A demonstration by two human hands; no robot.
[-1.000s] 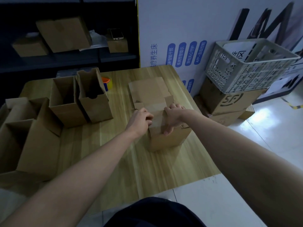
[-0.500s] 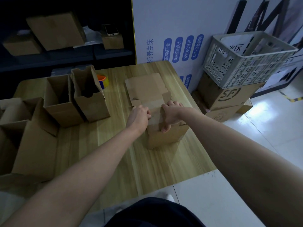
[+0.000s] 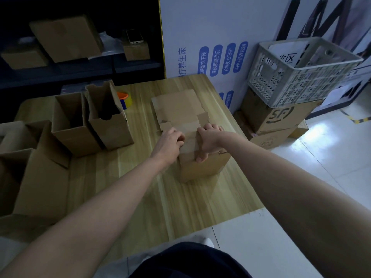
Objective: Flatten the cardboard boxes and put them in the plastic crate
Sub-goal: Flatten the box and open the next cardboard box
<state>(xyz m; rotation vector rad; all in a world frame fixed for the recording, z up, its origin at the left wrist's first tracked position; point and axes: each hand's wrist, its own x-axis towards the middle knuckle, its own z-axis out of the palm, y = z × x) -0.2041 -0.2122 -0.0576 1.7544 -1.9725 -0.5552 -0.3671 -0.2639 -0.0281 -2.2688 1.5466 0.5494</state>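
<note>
A small cardboard box (image 3: 202,167) stands on the wooden tabletop (image 3: 160,201) toward its right side, with its long lid flap (image 3: 176,106) thrown open and lying flat on the wood beyond it. Both hands are on the box's top. The right hand (image 3: 208,140) is clamped over it, its thumb pressed on the near face and its fingers curled over the far edge. The left hand (image 3: 169,140) is curled onto the top's left edge. Its fingertips are tucked under the knuckles, so exactly which fold they pinch cannot be made out. The hands cover most of the opening and the inside of the box is hidden. To the left two tall open boxes (image 3: 72,125) stand upright side by side, and a roll of tape (image 3: 125,99) peeks out from behind the right-hand one, mostly hidden. Larger open cartons (image 3: 30,167) crowd the tabletop's left end and are cut off by the frame edge. The plastic crate (image 3: 297,73) sits off the tabletop to the right, on top of a stacked brown carton (image 3: 281,117) on the floor. Through its lattice only a printed wall panel shows. The shelf (image 3: 80,71) behind is dim, holding more boxes and a phone (image 3: 135,37).
</note>
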